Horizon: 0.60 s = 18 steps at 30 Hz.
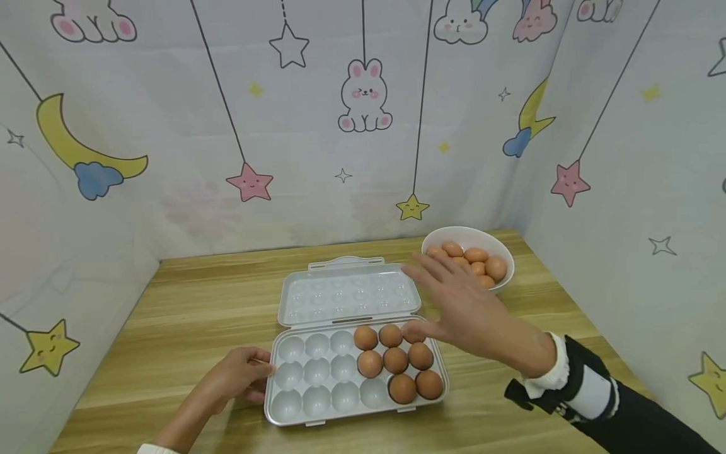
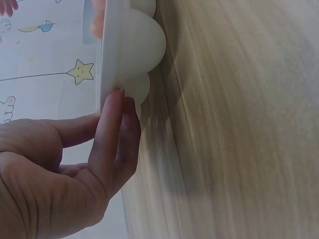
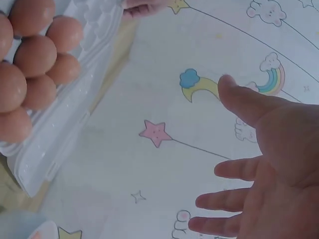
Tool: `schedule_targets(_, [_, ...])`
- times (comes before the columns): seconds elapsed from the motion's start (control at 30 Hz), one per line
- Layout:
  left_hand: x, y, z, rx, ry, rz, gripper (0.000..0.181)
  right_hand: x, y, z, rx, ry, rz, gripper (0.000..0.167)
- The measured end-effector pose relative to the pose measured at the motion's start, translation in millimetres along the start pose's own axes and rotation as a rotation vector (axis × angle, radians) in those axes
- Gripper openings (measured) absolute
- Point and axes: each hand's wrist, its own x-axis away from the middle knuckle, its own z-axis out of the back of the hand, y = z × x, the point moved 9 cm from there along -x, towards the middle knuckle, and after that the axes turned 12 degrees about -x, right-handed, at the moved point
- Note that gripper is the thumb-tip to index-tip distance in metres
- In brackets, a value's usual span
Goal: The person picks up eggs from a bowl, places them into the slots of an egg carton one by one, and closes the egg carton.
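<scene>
Right hand hangs spread and empty near the white bowl of brown eggs; left hand pinches the open egg carton on the table, where steady bracing should protect shells.

A curtained-off nook here, wider room unclear: bunny-and-star sheets wall three sides of this wood-grain bench!

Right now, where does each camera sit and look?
Head: on the head, looking forward and down at the egg tray; left hand and right hand show.
Left wrist: on that wrist, watching the left hand hold the tray's edge; right hand peeks in.
Right wrist: on that wrist, watching the right hand; left hand peeks in.
Head and right wrist views share the eggs.
</scene>
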Motion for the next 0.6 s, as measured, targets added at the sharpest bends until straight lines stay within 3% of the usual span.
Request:
schedule_targets(0.2, [-1.0,2.0,-1.1,-0.017,0.001,-0.001,0.03,0.8,18.6,34.2,0.048,-0.023,-0.096,0.089])
schedule_targets(0.43, [-3.0,7.2,0.2,-0.076,0.038,0.04,0.026,6.6,55.9,58.4,-0.044,-0.1,-0.303,0.081])
schedule_targets(0.6, [-1.0,13.0,0.9,-0.126,0.062,0.041,0.022,5.9,84.3,66.7,-0.087,-0.137,-0.415,0.084])
